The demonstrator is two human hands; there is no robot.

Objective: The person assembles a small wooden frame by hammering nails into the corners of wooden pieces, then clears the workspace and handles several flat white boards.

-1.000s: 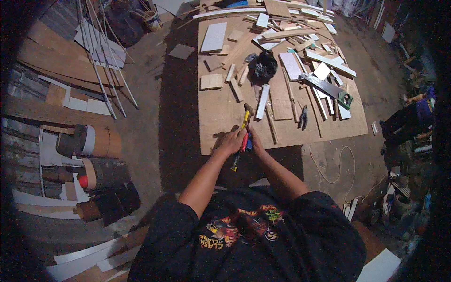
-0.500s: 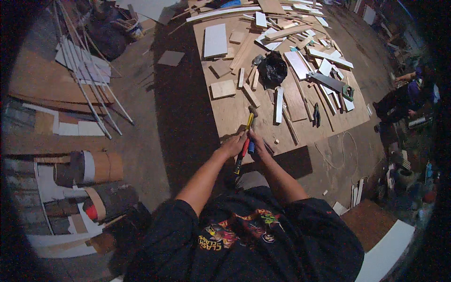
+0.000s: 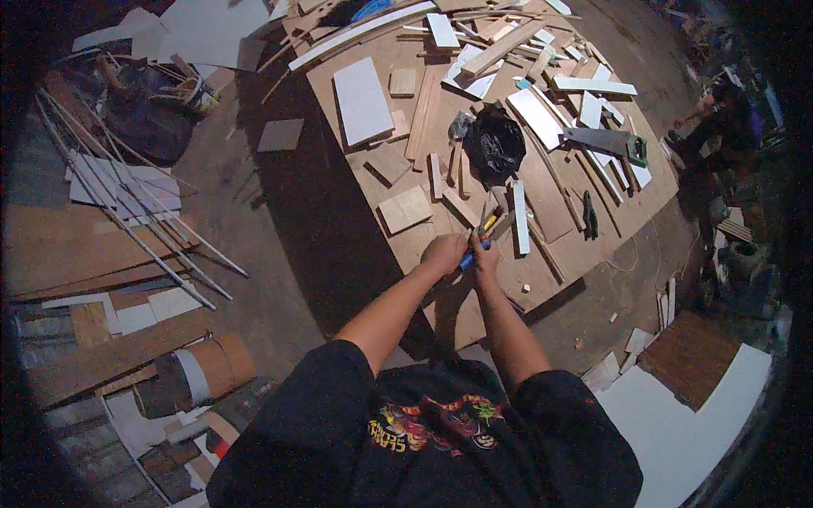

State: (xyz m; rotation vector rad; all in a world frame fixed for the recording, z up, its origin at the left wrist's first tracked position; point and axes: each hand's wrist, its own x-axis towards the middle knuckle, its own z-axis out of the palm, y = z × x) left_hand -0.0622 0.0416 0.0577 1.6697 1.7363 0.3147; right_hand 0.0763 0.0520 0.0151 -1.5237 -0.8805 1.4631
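Observation:
My left hand and my right hand meet over the near left part of the wooden board. Both are closed around a blue-handled tool, with a thin metal shaft pointing away from me. Its exact kind is hard to make out. Just beyond my fingers shows a hammer's yellow neck; the rest of it is mostly hidden, and whether a hand touches it is unclear. A square wood block lies left of my hands, a white strip to their right.
A black plastic bag, a handsaw, black-handled pliers and many wood offcuts cover the board. Bent pipes and sheet scraps lie on the left floor. White sheet material lies at lower right. Another person is at the far right.
My hands have moved forward over the board and slightly right. The hammer's red grip, earlier in my left hand, no longer shows. The view has turned and shifted.

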